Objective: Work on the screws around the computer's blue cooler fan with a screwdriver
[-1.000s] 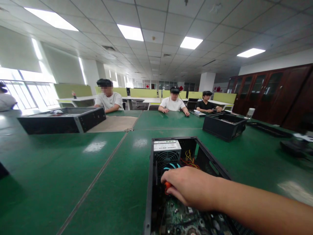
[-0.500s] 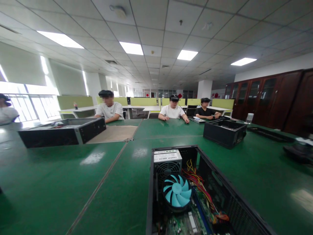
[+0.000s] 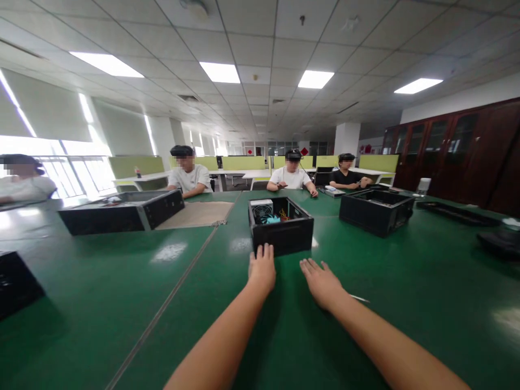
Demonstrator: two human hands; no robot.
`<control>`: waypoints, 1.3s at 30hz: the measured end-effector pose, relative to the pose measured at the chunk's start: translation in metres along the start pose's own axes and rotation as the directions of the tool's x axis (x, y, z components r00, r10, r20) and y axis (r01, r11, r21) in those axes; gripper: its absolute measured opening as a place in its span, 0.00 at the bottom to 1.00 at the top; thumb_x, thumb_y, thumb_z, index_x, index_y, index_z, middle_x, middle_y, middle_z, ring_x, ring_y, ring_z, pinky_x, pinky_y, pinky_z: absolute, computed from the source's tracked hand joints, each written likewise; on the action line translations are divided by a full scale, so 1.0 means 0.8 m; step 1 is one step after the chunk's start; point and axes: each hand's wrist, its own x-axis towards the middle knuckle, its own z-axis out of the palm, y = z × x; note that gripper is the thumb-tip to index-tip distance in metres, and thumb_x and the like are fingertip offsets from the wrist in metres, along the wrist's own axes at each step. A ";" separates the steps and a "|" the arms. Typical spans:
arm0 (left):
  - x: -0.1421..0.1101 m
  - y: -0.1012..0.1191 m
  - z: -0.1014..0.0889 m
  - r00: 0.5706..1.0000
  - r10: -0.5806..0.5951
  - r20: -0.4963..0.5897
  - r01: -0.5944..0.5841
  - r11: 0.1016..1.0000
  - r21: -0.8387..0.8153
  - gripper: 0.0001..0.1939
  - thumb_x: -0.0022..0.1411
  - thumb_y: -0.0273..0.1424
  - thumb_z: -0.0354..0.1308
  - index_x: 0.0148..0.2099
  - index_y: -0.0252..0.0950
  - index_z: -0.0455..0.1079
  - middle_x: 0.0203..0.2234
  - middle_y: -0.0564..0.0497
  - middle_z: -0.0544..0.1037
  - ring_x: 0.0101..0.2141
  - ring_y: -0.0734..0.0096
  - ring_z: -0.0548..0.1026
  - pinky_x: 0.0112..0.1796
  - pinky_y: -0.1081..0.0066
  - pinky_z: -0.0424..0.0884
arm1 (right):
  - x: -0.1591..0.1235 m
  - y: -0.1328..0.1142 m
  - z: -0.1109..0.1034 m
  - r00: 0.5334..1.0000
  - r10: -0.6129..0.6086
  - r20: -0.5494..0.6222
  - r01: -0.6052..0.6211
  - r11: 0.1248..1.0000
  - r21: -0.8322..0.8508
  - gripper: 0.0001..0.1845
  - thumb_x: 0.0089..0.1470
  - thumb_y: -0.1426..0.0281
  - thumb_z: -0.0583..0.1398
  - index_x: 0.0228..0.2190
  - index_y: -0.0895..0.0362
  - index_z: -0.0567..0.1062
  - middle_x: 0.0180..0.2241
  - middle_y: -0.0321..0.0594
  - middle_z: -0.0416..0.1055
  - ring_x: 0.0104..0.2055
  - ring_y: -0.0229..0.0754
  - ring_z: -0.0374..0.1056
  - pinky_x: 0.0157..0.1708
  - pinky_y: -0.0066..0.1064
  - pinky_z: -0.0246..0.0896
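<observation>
Computer case (image 3: 281,232) interior mostly hidden behind near wall. Left hand (image 3: 262,269) flat, released, fingertips touching case. Right hand (image 3: 322,280) released, on green surface (image 3: 406,281); bare room either side.

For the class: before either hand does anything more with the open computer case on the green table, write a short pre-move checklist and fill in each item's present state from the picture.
1. Both hands empty: left hand and right hand lie open, palms down, holding nothing. Ok.
2. Contact with the computer case: left fingers reach its near wall; touching or just short, cannot tell. The right hand is apart.
3. Case top open: blue fan and wires show inside. Ok.
4. Case flat on the green table: ok.
5. Thin pale object lies by the right wrist: not ok.
6. Cables unplugged inside: cannot tell.
</observation>
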 end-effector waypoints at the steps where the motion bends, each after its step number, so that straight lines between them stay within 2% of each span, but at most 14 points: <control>1: 0.004 -0.010 0.008 0.998 -0.057 0.026 0.057 0.998 0.007 0.21 0.65 0.35 0.58 0.58 0.34 0.65 0.55 0.41 0.69 0.53 0.54 0.70 0.51 0.49 0.68 | 0.006 -0.007 0.009 1.000 -0.008 0.008 0.008 1.000 0.000 0.22 0.60 0.77 0.57 0.56 0.59 0.68 0.60 0.52 0.63 0.58 0.53 0.62 0.55 0.49 0.59; 4: -0.015 -0.036 0.021 0.989 -0.133 0.066 0.132 0.991 0.020 0.23 0.65 0.34 0.56 0.60 0.32 0.64 0.59 0.35 0.67 0.58 0.46 0.65 0.57 0.44 0.61 | 0.001 -0.032 0.029 0.999 -0.036 -0.003 0.036 0.999 0.004 0.26 0.54 0.83 0.52 0.54 0.60 0.69 0.58 0.52 0.67 0.58 0.52 0.63 0.53 0.44 0.61; 7: -0.045 -0.046 0.019 0.993 -0.101 0.059 0.102 0.995 -0.015 0.21 0.66 0.34 0.51 0.59 0.34 0.66 0.58 0.39 0.69 0.59 0.53 0.65 0.60 0.49 0.56 | -0.008 -0.048 0.040 0.999 -0.029 -0.044 0.029 1.000 0.000 0.24 0.56 0.83 0.49 0.49 0.57 0.72 0.49 0.48 0.74 0.52 0.51 0.68 0.48 0.41 0.64; 10: -0.057 -0.040 0.010 0.999 -0.047 0.028 0.050 0.988 -0.144 0.15 0.66 0.34 0.50 0.52 0.38 0.70 0.50 0.45 0.74 0.52 0.61 0.70 0.60 0.55 0.57 | -0.007 -0.051 0.042 0.997 0.005 -0.076 -0.005 1.000 -0.004 0.23 0.59 0.82 0.47 0.50 0.56 0.71 0.47 0.48 0.74 0.52 0.51 0.68 0.46 0.40 0.64; 13: -0.056 -0.027 0.006 1.000 -0.003 0.031 0.012 0.956 -0.294 0.12 0.65 0.33 0.50 0.46 0.39 0.72 0.43 0.48 0.77 0.46 0.62 0.73 0.55 0.59 0.63 | -0.007 -0.048 0.045 0.997 0.049 -0.065 -0.049 0.999 0.000 0.21 0.61 0.77 0.49 0.54 0.55 0.68 0.46 0.49 0.75 0.46 0.51 0.72 0.40 0.38 0.66; 16: -0.052 -0.015 0.008 0.998 0.031 0.053 -0.009 0.925 -0.381 0.11 0.65 0.32 0.51 0.45 0.39 0.73 0.40 0.49 0.77 0.44 0.62 0.74 0.50 0.61 0.67 | -0.013 -0.047 0.049 0.995 0.086 -0.046 -0.084 0.995 0.046 0.22 0.62 0.68 0.53 0.57 0.54 0.65 0.41 0.47 0.78 0.38 0.52 0.75 0.36 0.39 0.67; 19: -0.051 -0.012 0.009 0.997 0.058 0.053 -0.030 0.908 -0.418 0.11 0.64 0.31 0.52 0.45 0.40 0.73 0.40 0.49 0.78 0.43 0.62 0.74 0.48 0.62 0.67 | -0.019 -0.047 0.052 0.993 0.102 -0.051 -0.095 0.987 0.127 0.26 0.61 0.63 0.54 0.59 0.54 0.62 0.41 0.48 0.78 0.40 0.56 0.75 0.38 0.42 0.66; 22: -0.053 -0.017 0.007 0.998 0.054 0.031 -0.036 0.903 -0.428 0.11 0.63 0.31 0.52 0.45 0.40 0.73 0.39 0.50 0.78 0.43 0.62 0.74 0.48 0.62 0.67 | -0.020 -0.047 0.051 0.994 0.098 -0.055 -0.088 0.984 0.155 0.26 0.61 0.63 0.53 0.59 0.55 0.62 0.43 0.49 0.78 0.40 0.56 0.75 0.39 0.44 0.66; 27: -0.054 -0.026 0.007 0.999 0.013 0.036 0.005 0.897 -0.442 0.11 0.63 0.31 0.52 0.45 0.40 0.73 0.39 0.50 0.78 0.40 0.64 0.74 0.45 0.64 0.67 | -0.018 -0.046 0.047 0.996 0.090 -0.026 -0.085 0.986 0.145 0.21 0.61 0.62 0.53 0.54 0.54 0.68 0.42 0.48 0.78 0.40 0.56 0.75 0.39 0.43 0.66; 32: -0.052 -0.025 0.011 0.999 -0.008 0.050 0.030 0.891 -0.454 0.11 0.62 0.29 0.52 0.45 0.39 0.73 0.32 0.51 0.77 0.35 0.65 0.73 0.41 0.65 0.67 | -0.021 -0.044 0.042 0.996 0.082 -0.033 -0.075 0.983 0.166 0.20 0.60 0.62 0.54 0.52 0.53 0.70 0.41 0.46 0.78 0.40 0.55 0.75 0.39 0.43 0.66; 39: -0.051 -0.024 0.012 1.000 -0.015 0.013 0.019 0.899 -0.437 0.13 0.61 0.27 0.51 0.45 0.39 0.73 0.31 0.51 0.75 0.35 0.65 0.73 0.42 0.64 0.67 | -0.023 -0.044 0.039 0.997 0.071 -0.036 -0.063 0.980 0.186 0.20 0.60 0.61 0.55 0.51 0.52 0.70 0.42 0.46 0.78 0.41 0.55 0.75 0.40 0.43 0.66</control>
